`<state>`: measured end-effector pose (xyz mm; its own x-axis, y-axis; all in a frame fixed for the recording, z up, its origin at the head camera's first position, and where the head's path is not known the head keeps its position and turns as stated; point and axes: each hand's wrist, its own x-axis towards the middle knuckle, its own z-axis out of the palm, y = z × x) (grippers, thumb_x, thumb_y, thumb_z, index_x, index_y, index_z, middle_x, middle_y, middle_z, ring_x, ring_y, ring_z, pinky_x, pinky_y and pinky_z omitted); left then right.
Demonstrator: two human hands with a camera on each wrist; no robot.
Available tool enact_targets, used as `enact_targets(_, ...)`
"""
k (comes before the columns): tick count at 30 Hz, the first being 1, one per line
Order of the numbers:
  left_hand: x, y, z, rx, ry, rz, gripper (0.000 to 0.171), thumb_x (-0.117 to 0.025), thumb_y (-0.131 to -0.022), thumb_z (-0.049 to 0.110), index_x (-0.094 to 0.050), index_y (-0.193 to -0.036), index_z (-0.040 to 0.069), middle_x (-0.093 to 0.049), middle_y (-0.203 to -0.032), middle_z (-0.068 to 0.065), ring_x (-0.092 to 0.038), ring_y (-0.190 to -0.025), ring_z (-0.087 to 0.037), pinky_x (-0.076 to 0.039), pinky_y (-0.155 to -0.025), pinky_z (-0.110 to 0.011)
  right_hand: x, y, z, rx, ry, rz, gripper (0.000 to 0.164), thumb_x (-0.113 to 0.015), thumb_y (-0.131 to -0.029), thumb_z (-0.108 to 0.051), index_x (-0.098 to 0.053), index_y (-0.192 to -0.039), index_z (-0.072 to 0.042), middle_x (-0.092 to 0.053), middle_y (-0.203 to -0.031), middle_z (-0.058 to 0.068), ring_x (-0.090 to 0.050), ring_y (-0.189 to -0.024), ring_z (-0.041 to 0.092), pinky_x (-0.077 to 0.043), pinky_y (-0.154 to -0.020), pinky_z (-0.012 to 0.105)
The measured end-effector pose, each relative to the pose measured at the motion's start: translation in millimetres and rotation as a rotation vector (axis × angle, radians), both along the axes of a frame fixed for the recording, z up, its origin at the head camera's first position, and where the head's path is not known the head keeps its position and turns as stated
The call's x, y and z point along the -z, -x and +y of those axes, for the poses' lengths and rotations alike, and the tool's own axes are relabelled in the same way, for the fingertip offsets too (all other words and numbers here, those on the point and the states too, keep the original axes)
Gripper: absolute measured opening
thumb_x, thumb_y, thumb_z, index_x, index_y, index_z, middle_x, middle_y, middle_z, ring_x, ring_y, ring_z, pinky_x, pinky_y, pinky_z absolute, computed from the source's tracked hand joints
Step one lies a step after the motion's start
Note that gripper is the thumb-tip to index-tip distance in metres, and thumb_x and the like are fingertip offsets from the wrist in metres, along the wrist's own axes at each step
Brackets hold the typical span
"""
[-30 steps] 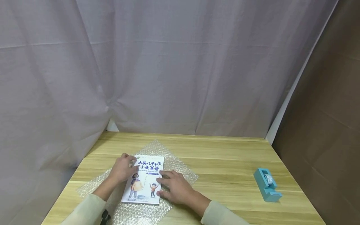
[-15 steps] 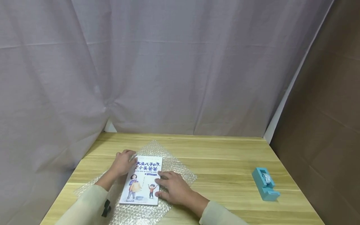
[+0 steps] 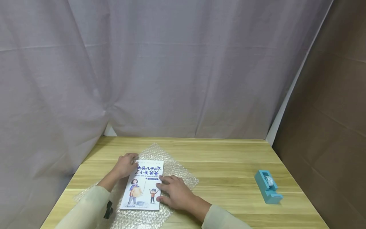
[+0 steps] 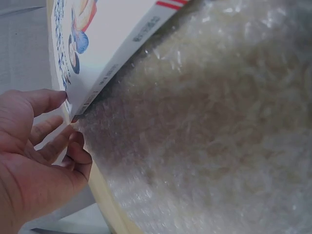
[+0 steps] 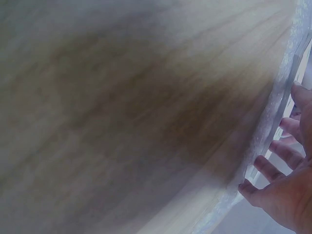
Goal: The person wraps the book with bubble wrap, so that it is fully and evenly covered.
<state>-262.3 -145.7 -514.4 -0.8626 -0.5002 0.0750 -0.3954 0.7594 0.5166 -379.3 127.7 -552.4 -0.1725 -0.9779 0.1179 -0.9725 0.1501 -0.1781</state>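
Note:
A white picture-covered book (image 3: 143, 190) with blue Chinese lettering lies on a sheet of bubble wrap (image 3: 177, 168) set diagonally on the table. At the book's top-left corner, my left hand (image 3: 124, 165) holds on with thumb and fingers; in the left wrist view, the thumb (image 4: 48, 101) touches the corner while the other fingers bend around beneath it. My right hand (image 3: 177, 192) rests along the right edge, its spread fingertips touching the cover's side. In the right wrist view, those fingers (image 5: 268, 168) line the book's edge above the bubble wrap.
A blue tape dispenser (image 3: 267, 187) with a roll of clear tape stands on the right of the wooden table (image 3: 228, 159). Grey cloth (image 3: 160, 79) hangs behind the table's back edge, and a brown cloth (image 3: 328, 133) hangs at the right.
The whole scene has shifted slightly left in the head view. My left hand has shifted a little up along the book's corner; the right hand keeps its place at the edge.

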Motion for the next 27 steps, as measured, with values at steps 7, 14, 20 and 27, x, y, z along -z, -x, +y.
enact_targets(7,1.0,3.7,-4,-0.017,-0.088,0.027,0.072,-0.068,-0.101,0.011,-0.040,-0.164,-0.008,-0.062,-0.145,-0.028,-0.055,-0.136,-0.052,-0.047,-0.119,-0.071,-1.5,-1.3,0,0.001,-0.009,0.001,0.059,-0.062,-0.107,-0.061,-0.063,-0.157,-0.030,-0.051,-0.172,0.000,-0.055,-0.152,0.030,-0.050,-0.122,0.060)
enact_targets(14,0.7,7.5,-8,-0.010,-0.049,0.057,0.061,-0.065,-0.105,0.011,-0.047,-0.158,-0.012,-0.064,-0.133,-0.027,-0.062,-0.116,-0.041,-0.060,-0.102,-0.058,-2.0,-1.0,-1,0.001,-0.008,0.006,0.058,-0.063,-0.107,-0.061,-0.063,-0.156,-0.030,-0.052,-0.172,0.000,-0.056,-0.152,0.030,-0.051,-0.121,0.060)
enact_targets(20,3.0,10.5,-9,-0.016,-0.045,0.076,0.042,-0.061,-0.109,0.015,-0.062,-0.145,-0.007,-0.064,-0.126,-0.023,-0.062,-0.110,-0.037,-0.059,-0.094,-0.055,-1.4,-1.0,-1,0.004,-0.005,0.006,0.058,-0.063,-0.107,-0.062,-0.063,-0.156,-0.031,-0.052,-0.172,0.000,-0.057,-0.150,0.030,-0.052,-0.119,0.060)
enact_targets(27,1.2,13.9,-7,-0.025,-0.076,0.117,0.032,-0.062,-0.109,0.013,-0.068,-0.133,-0.007,-0.068,-0.128,-0.026,-0.070,-0.107,-0.034,-0.062,-0.097,-0.056,0.7,-0.8,0,-0.002,0.001,0.013,0.059,-0.061,-0.108,-0.062,-0.062,-0.157,-0.030,-0.051,-0.172,0.000,-0.056,-0.151,0.030,-0.051,-0.121,0.060)
